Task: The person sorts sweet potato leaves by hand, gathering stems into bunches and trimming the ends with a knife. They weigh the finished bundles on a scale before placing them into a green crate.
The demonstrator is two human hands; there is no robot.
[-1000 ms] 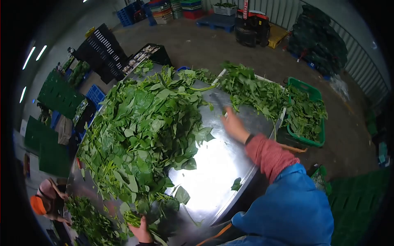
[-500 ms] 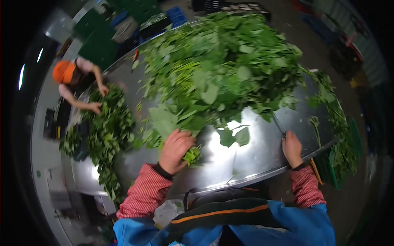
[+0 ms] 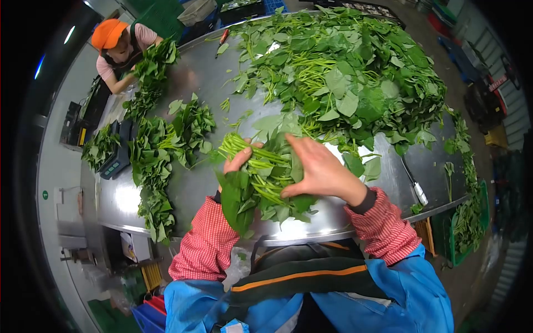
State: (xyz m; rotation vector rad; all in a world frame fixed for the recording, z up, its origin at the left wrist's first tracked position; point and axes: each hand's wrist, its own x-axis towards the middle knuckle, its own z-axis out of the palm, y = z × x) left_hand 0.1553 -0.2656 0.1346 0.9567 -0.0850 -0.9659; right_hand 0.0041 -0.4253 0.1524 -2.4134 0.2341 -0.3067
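**Here, a leafy green bunch (image 3: 272,193) is held over a metal table (image 3: 208,72)**

Your left hand (image 3: 237,162) is curled round the bunch, its fingers against the pale stems. Your right hand (image 3: 325,169) bears on the other side, thumb and fingers spread well apart and touching the greens. The bunch lies between them, near the table's front edge, cut ends toward your left.

Just beyond your fingers, a large heap of greens (image 3: 383,83) covers much of the far and right part of the table and blocks reach in that direction. To your right, near the edge, lies a knife (image 3: 420,193), white handle toward you, with a loose stem (image 3: 449,176) beside it. To your left, more bunches (image 3: 152,144) run in a rough line, next to a dark scale (image 3: 116,155) with greens on its top. A red-handled tool (image 3: 224,36) rests farther back.

The tabletop is bare, shiny metal between the piles, strewn with scraps. Across it at far left, a co-worker in an orange cap (image 3: 109,34) bends over leafy stems. A green crate (image 3: 483,205) of greens stands off the right edge, above a dark floor; a pale wall (image 3: 50,161) closes the left side.
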